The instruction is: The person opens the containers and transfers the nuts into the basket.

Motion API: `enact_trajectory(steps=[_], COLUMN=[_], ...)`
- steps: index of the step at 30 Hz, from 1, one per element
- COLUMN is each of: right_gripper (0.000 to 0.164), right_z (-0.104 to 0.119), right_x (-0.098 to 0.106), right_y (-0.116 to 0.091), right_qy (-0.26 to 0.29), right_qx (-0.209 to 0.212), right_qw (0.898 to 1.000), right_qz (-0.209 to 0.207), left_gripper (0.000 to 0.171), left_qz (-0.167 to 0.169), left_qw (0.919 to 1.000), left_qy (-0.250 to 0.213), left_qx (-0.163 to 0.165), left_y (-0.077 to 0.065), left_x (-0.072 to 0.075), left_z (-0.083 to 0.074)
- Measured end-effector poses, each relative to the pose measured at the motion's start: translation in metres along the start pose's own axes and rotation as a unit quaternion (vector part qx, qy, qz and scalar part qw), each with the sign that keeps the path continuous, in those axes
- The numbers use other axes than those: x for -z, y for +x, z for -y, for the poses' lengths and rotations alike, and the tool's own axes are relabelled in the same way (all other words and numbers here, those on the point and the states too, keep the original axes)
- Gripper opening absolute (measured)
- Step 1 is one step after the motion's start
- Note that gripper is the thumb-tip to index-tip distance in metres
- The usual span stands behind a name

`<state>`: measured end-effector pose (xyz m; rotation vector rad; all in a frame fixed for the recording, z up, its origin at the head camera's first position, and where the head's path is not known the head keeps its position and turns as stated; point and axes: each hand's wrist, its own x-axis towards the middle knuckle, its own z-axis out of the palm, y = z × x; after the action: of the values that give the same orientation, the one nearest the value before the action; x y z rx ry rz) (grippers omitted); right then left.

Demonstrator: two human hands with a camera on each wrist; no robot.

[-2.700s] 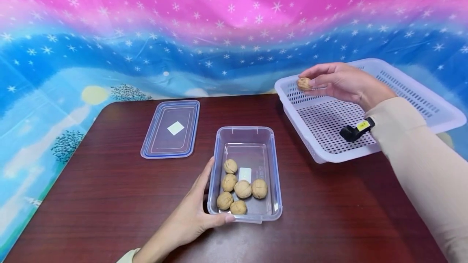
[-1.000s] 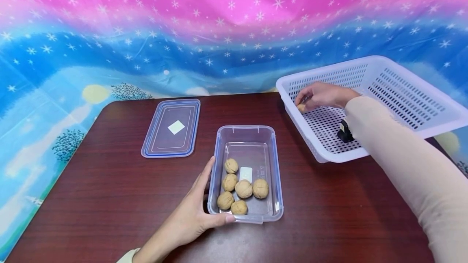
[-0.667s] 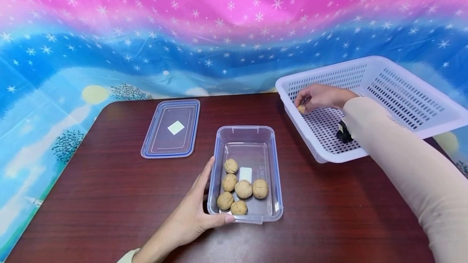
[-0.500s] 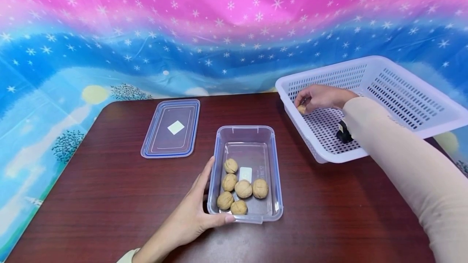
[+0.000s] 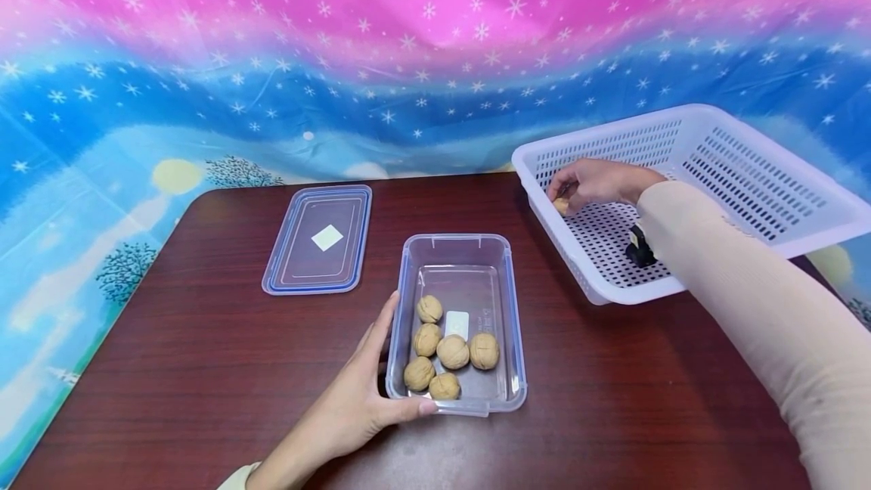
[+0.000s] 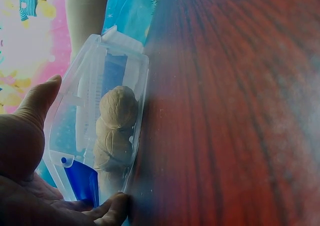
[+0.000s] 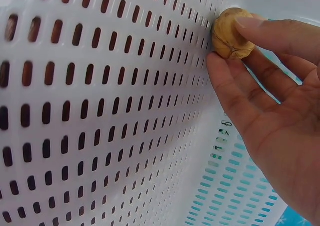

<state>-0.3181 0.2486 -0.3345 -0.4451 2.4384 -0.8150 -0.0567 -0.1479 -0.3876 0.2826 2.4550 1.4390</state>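
Note:
In the head view my left hand [image 5: 354, 410] grips the near left corner of a clear plastic food container [image 5: 469, 282], its thumb over the front rim and its fingers along the left side. Several walnuts [image 5: 452, 352] lie in the container's nearer half. The left wrist view shows walnuts [image 6: 118, 107] through the clear wall. My right hand [image 5: 602, 180] reaches down inside a white perforated basket [image 5: 833, 206] and pinches a walnut [image 5: 561, 205] near its left wall. From the right wrist, thumb and fingertips hold that walnut [image 7: 233, 33] close against the basket's slotted side.
A clear lid [image 5: 320, 218] with a blue seal and a white label lies at the back left of the dark wooden table [image 5: 224, 339]. Behind the table hangs a pink and blue cloth [image 5: 408, 59]. A black wrist camera [image 5: 641, 249] sits under the right sleeve.
Compared with 2.7 s ago, my right hand has gone from the basket's rim height down inside it, still pinching a walnut. Over the last second it stays nearly still. The left hand has not moved.

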Motion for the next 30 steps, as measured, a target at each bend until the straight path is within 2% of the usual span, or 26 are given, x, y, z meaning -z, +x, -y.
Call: enact_trajectory(steps=[14, 21, 30], right_gripper=[0.041, 0.041, 0.039], right_z=[0.0009, 0.0025, 0.0089], right_x=[-0.0005, -0.0005, 0.0067], right_y=[-0.0004, -0.0005, -0.0096], right_qy=[0.015, 0.001, -0.002], right_qx=[-0.004, -0.002, 0.001], right_qw=[1.0, 1.0, 1.0], right_qz=[0.005, 0.007, 0.009], left_gripper=[0.13, 0.13, 0.129], left_qz=[0.0, 0.0, -0.001], left_qw=[1.0, 1.0, 1.0], left_qy=[-0.003, -0.003, -0.003], left_qx=[-0.004, -0.004, -0.007], left_y=[0.0004, 0.0, -0.0001], left_x=[0.0, 0.0003, 0.0005], left_z=[0.0005, 0.0005, 0.0007])
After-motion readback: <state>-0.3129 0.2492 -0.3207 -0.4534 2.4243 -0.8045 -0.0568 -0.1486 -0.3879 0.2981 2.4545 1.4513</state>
